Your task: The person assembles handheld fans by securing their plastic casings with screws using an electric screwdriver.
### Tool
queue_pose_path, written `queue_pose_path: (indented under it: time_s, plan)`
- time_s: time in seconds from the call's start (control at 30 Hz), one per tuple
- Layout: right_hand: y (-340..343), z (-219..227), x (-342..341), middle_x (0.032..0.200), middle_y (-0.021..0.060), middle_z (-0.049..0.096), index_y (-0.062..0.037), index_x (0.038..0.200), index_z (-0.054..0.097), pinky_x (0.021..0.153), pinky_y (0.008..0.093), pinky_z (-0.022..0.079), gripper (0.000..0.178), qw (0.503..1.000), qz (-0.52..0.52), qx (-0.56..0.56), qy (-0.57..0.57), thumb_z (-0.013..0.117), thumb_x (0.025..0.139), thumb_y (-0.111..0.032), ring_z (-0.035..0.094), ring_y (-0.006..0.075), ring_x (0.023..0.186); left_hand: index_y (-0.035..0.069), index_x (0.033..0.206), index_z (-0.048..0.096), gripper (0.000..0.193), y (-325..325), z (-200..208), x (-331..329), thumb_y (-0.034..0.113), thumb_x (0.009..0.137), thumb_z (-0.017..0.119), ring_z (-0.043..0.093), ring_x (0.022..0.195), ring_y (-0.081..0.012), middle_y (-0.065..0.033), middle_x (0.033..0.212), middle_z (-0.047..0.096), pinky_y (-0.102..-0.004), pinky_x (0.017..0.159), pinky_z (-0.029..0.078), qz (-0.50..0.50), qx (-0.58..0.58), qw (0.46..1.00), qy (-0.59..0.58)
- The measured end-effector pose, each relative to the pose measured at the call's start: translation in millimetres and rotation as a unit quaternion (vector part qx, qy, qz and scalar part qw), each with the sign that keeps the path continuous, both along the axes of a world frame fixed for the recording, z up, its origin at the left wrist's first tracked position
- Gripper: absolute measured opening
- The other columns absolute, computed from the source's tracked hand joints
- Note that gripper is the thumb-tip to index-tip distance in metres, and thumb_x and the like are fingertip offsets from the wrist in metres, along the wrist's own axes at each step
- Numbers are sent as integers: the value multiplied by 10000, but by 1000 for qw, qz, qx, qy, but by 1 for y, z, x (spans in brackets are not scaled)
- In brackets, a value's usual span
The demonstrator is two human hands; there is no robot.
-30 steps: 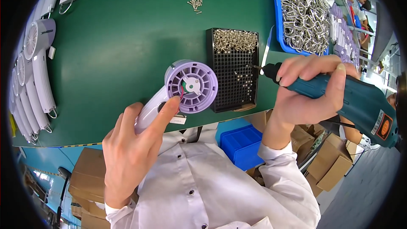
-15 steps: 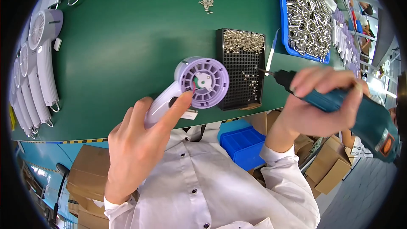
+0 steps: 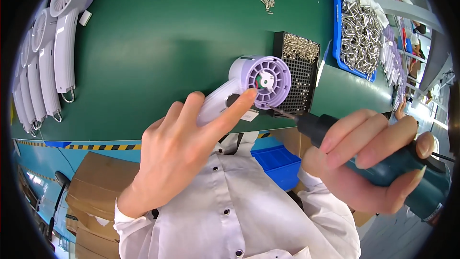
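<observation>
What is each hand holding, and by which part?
The left hand holds a purple-and-white handheld fan by its handle; the right hand grips a teal electric screwdriver around its body.

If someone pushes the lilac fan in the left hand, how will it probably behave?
The lilac fan is probably stiff, because it looks like hard plastic. Laid down, it might rock or roll a little, since its head is round. The thin spokes inside look somewhat fragile.
</observation>
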State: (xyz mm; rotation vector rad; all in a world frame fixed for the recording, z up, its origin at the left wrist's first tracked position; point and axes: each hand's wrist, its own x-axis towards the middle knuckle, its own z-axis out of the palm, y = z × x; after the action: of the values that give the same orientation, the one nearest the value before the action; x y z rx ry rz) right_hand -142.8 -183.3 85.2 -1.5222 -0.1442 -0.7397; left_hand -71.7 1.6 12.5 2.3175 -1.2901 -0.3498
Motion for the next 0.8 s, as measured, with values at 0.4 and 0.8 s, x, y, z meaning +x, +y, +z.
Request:
queue_pose_path:
  time_s: [0.4, 0.8]
  plan:
    - [9, -1, 1, 752, 122, 496, -58, 1193, 409, 411, 379, 452, 334, 997, 16, -50, 56, 413, 985, -319, 478, 243, 442, 267, 1270, 639, 611, 1, -1, -2, -7, 724, 674, 551, 635, -175, -63, 846, 510, -311, 470, 483, 18, -3, 1000, -13]
    - [7, -19, -2, 795, 172, 545, -79, 1113, 332, 441, 391, 530, 261, 992, 48, -92, 67, 477, 991, -259, 565, 277, 485, 343, 1385, 518, 815, 1, -11, -5, 0, 651, 609, 395, 535, -137, -29, 786, 356, -258, 377, 379, 17, -32, 999, -37]
